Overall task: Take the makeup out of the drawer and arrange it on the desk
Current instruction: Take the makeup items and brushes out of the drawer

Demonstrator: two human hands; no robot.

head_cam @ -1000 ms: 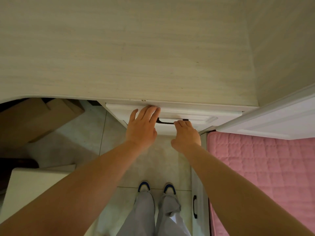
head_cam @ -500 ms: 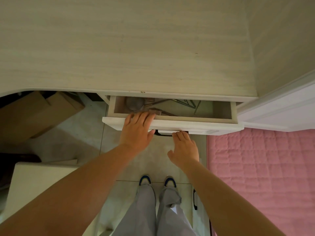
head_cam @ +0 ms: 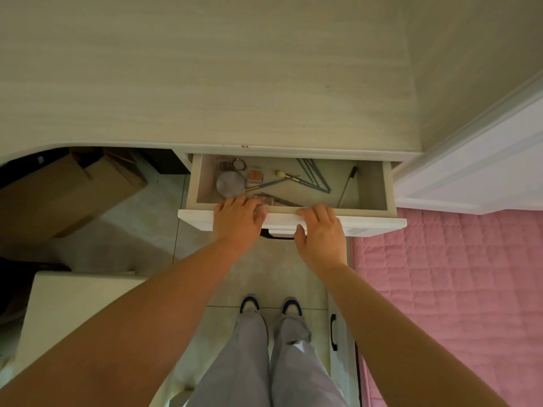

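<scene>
The white drawer [head_cam: 373,222] under the pale wood desk [head_cam: 205,83] stands pulled out. Inside lie a round compact [head_cam: 230,184], a small orange palette [head_cam: 255,175], a brown palette [head_cam: 225,164] beside a metal ring, a flat case [head_cam: 269,200] near the front, thin brushes [head_cam: 273,183], several dark pencils [head_cam: 314,176] and a slim stick [head_cam: 346,185]. My left hand [head_cam: 238,215] rests on the drawer's front edge, fingers curled over it. My right hand [head_cam: 321,229] lies on the same front edge, above the dark handle [head_cam: 276,236].
A pink quilted bed [head_cam: 455,289] fills the right, with a white frame [head_cam: 484,165] above it. Cardboard boxes [head_cam: 58,195] sit under the desk at left. A white stool [head_cam: 76,306] stands at lower left. My feet are on the tiled floor below the drawer.
The drawer went from closed to pulled well out, showing its contents. Both hands came back toward me with it, and the right hand shifted from the handle to the top edge.
</scene>
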